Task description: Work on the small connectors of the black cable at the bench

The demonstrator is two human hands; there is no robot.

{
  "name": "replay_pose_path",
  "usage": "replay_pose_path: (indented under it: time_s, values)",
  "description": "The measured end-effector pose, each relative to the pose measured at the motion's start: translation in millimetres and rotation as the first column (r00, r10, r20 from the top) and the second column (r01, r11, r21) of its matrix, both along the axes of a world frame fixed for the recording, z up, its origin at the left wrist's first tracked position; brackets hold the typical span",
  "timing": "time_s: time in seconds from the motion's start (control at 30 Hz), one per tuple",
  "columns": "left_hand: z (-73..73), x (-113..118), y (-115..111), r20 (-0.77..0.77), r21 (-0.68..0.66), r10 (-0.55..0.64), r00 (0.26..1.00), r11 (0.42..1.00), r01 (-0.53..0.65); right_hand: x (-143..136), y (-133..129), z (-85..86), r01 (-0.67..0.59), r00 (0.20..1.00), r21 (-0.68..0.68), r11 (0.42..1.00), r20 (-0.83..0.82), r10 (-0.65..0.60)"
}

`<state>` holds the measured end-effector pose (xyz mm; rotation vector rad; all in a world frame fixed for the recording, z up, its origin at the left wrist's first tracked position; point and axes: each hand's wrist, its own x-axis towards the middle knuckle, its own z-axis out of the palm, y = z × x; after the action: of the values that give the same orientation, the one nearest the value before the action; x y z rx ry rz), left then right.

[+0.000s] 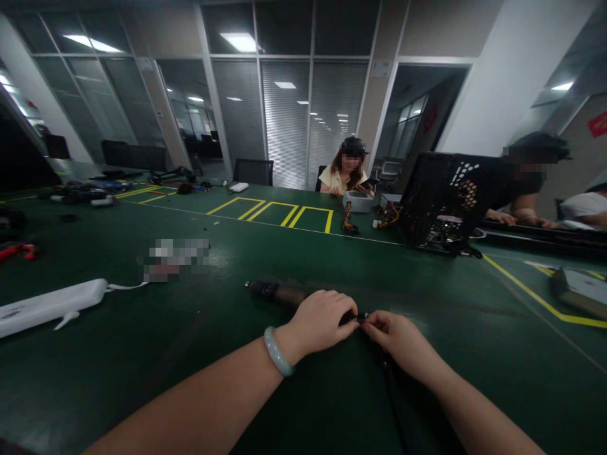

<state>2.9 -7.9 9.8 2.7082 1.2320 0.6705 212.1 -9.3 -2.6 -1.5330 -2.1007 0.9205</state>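
Note:
My left hand (325, 321) is curled over the near end of a dark cylindrical tool (284, 296), whose black tip points left across the green table (213, 379). A small dark piece with a metallic glint shows between its thumb and fingers. Close beside it on the right, my right hand (386, 330) pinches something small and dark at the same spot, too small to make out. A thin black cable (391, 392) runs from below the right hand toward the bottom edge. A pale green bangle circles my left wrist.
A white power strip (52, 306) lies at the left. Black parts (85, 193) sit at the back left. An open black computer case (448, 202) stands back right, near grey power supplies (359, 202) with wires. A metal box (583, 291) lies far right. People sit across the table.

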Motion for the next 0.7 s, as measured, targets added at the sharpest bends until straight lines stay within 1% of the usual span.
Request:
replay_pose_path:
  time_s: [0.17, 0.23, 0.4, 0.6, 0.7]
  values:
    - [0.5, -0.8, 1.1, -0.045, 0.008, -0.053, 0.998, 0.999, 0.053, 0.4, 0.5, -0.8, -0.001, 1.000, -0.011, 1.000, 0.000, 0.001]
    - [0.7, -1.0, 0.8, -0.041, 0.006, -0.051, 0.998, 0.999, 0.051, 0.4, 0.9, -1.4, 0.003, 1.000, -0.012, 1.000, 0.003, -0.003]
    - [0.1, -1.1, 0.0, 0.012, -0.010, -0.004, 1.000, 1.000, 0.005, 0.4, 0.8, -1.9, -0.001, 1.000, -0.020, 1.000, -0.001, 0.001]
    - [2.6, -2.5, 0.2, -0.031, 0.003, -0.079, 0.996, 0.997, 0.079, 0.5, 2.3, -3.0, 0.003, 1.000, -0.004, 1.000, 0.013, -0.003]
    - [3.2, -2.5, -0.6, -0.007, -0.003, -0.071, 0.997, 0.997, 0.071, 0.6, 2.3, -3.0, -0.001, 1.000, -0.002, 1.000, 0.004, 0.001]
